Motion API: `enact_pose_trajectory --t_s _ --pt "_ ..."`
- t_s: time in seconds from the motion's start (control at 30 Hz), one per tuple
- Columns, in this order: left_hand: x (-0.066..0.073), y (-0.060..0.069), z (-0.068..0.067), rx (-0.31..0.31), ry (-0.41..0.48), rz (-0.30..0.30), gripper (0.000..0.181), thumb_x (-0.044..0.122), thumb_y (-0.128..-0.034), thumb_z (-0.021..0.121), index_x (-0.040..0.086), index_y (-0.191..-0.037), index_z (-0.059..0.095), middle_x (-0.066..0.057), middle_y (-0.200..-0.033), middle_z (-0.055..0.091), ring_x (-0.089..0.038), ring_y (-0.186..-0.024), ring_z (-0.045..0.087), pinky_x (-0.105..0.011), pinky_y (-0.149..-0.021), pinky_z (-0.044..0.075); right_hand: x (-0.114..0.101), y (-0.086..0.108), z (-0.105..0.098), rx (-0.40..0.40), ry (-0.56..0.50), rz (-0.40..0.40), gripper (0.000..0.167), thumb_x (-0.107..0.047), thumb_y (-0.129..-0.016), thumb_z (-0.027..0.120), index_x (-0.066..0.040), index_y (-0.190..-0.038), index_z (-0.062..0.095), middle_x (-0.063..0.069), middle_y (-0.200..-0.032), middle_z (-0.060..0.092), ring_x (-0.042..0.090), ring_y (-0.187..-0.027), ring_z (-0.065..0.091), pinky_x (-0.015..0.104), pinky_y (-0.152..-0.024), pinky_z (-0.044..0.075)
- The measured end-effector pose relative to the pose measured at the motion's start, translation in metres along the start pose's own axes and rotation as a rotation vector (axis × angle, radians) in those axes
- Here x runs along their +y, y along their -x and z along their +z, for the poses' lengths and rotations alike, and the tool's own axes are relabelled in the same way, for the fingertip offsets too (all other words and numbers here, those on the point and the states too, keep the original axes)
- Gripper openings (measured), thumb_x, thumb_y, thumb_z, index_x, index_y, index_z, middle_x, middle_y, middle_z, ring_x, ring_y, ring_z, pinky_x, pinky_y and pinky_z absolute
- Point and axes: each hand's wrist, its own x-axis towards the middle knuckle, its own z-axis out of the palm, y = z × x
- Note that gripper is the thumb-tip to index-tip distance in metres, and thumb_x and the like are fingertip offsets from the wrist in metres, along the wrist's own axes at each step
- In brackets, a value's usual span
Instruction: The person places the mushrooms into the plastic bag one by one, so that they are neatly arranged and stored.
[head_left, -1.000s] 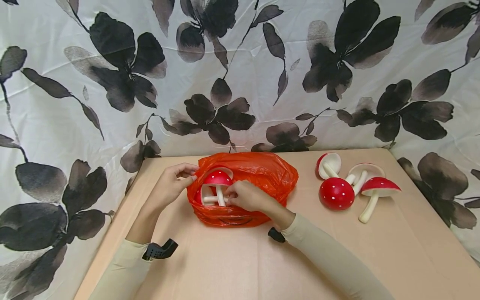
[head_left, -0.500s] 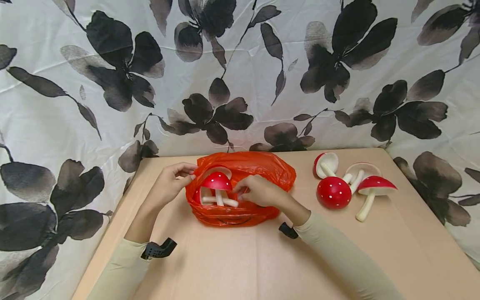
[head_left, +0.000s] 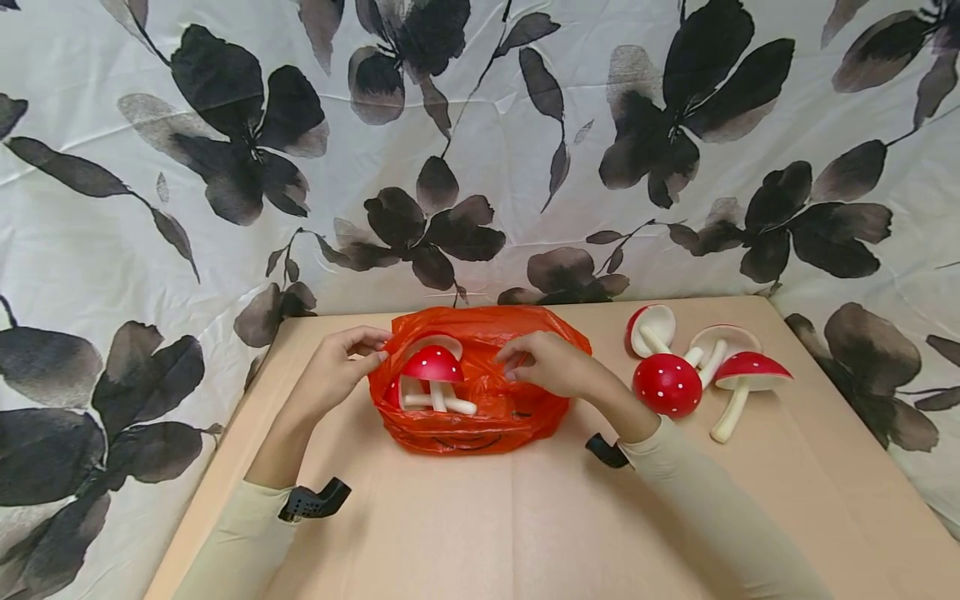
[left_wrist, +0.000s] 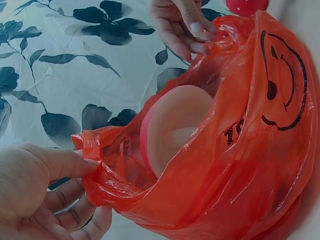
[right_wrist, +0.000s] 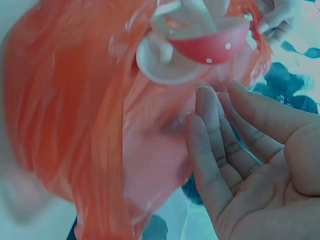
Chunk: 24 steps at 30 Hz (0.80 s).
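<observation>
My left hand point(head_left: 335, 372) pinches the left edge of an orange-red plastic bag point(head_left: 498, 421) between thumb and fingers. Inside the bag's mouth, on the left, lie several toy mushrooms; a red cap with white dots point(head_left: 433, 364) sits on top, its pale stem pointing down. The left wrist view shows one mushroom's cream underside point(left_wrist: 182, 112) facing out of the opening. Over the right part of the bag hovers my right hand point(head_left: 551, 364), fingers loosely bent, with nothing between them. In the right wrist view its palm point(right_wrist: 260, 185) faces the bag. The bag's deeper contents are hidden.
On the right of the wooden table point(head_left: 450, 533) lies a group of several more red mushrooms, among them a dotted cap point(head_left: 667, 386) and a tilted one point(head_left: 752, 372). A white cloth with dark flowers point(head_left: 420, 125) hangs behind the table's back edge.
My right hand has let go of a mushroom stem inside the bag and moved right and slightly up. The left hand keeps its place at the bag's edge.
</observation>
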Motion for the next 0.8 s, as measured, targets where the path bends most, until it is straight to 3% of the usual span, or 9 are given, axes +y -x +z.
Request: enact_pose_trajectory --t_s 0.27,0.8 --pt "-0.004 0.002 -0.002 -0.002 -0.021 -0.003 0.024 0.003 -0.0965 0.065 0.003 -0.12 0.07 -0.014 -0.102 0.071 -0.027 -0.094 0.063 -0.022 -0.071 0.055 0.01 0.013 -0.016 0.036 -0.037 0.045 0.032 -0.004 -0.093 0.071 -0.008 -0.125 0.07 0.007 -0.109 0.073 0.023 -0.103 0.067 0.037 -0.091 0.058" --pt "-0.006 0.004 -0.004 -0.001 0.002 0.016 0.025 0.003 -0.0961 0.067 0.002 -0.121 0.07 -0.016 -0.105 0.071 -0.027 -0.095 0.063 -0.02 -0.072 0.054 0.04 0.04 -0.044 0.147 -0.04 0.073 0.035 -0.001 -0.095 0.067 -0.003 -0.129 0.067 0.016 -0.114 0.072 0.027 -0.103 0.067 0.038 -0.087 0.06"
